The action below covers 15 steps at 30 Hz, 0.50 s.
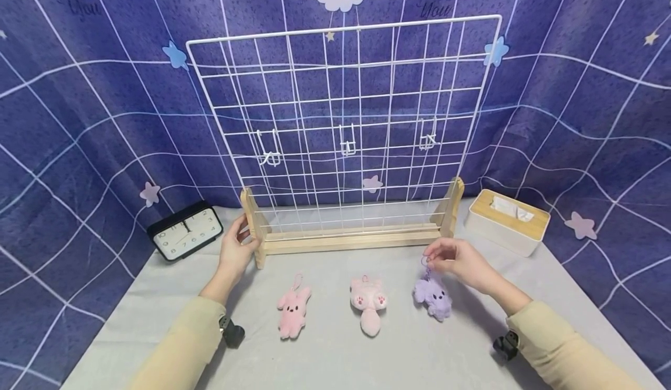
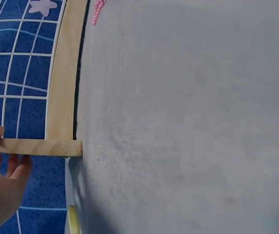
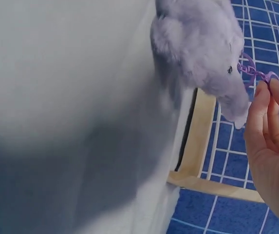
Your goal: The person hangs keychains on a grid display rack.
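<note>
My left hand (image 1: 236, 253) grips the wooden side support (image 1: 251, 218) of the white wire grid rack (image 1: 359, 96). In the left wrist view the thumb lies on one side of that wood and the fingers on the other. My right hand (image 1: 461, 263) pinches the purple ring (image 3: 270, 76) of a purple plush keychain (image 1: 434, 298), which dangles from a short chain. Two other plush keychains lie on the table between my hands: a pink rabbit-like one (image 1: 292, 314) and a pink one with paw pads and a fluffy tail (image 1: 369, 305).
Three white hooks hang on the grid: a left hook (image 1: 270, 157), a middle hook (image 1: 348, 147) and a right hook (image 1: 427, 139). A black-framed clock (image 1: 184, 231) stands at the left, a tissue box (image 1: 505, 221) at the right. Behind is a blue patterned curtain (image 1: 105, 145).
</note>
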{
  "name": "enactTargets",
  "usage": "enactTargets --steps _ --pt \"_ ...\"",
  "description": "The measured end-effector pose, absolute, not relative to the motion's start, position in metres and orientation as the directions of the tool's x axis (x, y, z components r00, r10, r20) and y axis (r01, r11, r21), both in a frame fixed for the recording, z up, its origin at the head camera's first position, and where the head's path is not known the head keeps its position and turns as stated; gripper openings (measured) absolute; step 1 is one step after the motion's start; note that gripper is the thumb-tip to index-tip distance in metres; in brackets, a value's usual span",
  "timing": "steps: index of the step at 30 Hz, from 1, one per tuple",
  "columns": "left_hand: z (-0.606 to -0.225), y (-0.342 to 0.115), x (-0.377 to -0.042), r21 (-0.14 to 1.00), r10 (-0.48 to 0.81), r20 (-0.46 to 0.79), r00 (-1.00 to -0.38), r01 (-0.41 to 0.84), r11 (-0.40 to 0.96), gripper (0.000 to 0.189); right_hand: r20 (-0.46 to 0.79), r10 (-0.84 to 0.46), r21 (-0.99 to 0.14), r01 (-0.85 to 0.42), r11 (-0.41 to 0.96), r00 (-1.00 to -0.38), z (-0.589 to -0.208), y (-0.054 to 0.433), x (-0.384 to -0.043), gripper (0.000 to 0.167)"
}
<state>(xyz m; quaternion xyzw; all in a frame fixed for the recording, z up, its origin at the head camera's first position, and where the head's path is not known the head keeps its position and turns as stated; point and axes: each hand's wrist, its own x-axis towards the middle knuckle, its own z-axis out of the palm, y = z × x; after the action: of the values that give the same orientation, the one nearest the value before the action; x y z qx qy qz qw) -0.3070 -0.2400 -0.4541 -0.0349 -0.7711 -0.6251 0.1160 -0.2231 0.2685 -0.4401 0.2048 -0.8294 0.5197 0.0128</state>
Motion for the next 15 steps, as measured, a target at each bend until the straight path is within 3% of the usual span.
enactTargets --steps 15 --pt "-0.437 -0.236 -0.297 0.969 -0.075 0.161 -0.984 0.144 0.199 0.079 0.381 -0.194 -0.850 -0.425 0.311 -0.904 -0.413 0.253 -0.223 0.019"
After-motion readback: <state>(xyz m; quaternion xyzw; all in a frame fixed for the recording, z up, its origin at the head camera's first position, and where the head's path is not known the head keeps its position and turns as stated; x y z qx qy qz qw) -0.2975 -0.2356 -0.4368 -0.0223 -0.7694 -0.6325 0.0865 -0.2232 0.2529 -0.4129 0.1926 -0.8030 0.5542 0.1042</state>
